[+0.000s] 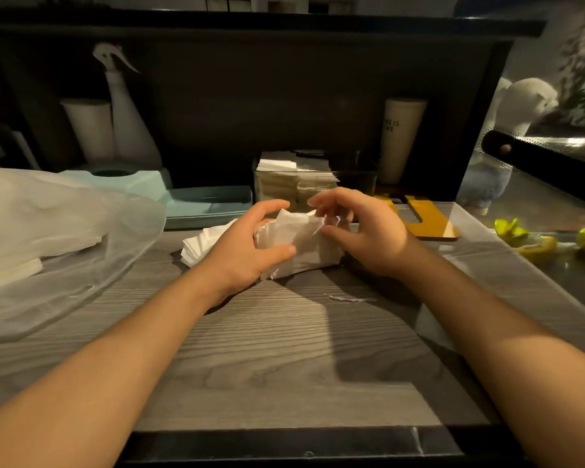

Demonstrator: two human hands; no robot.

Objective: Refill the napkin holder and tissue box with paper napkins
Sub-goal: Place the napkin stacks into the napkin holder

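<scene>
Both hands at the middle of the wooden counter, working one bundle of paper napkins that rests on the wood. Left hand curled round the bundle's nine o'clock end, thumb lying across its near face, fingers wrapped over the top. Right hand at the three o'clock end, fingertips bent and pinching a loose top sheet, thumb stretched low along the near edge. A second fanned stack of napkins lying flat at nine o'clock of the bundle, partly hidden behind the left wrist. Clear napkin holder at twelve o'clock, just behind the hands, with folded napkins standing in its left part and the right part dark. Pale green tissue box at eleven o'clock, beside the holder. Large thin plastic bag slumped at nine o'clock with more white napkins showing through it. White spray bottle and paper cup far back at eleven o'clock; tall cream tumbler at one o'clock. Yellow board at two o'clock, touching the counter's back edge. Small torn scrap of paper at five o'clock of the bundle.
</scene>
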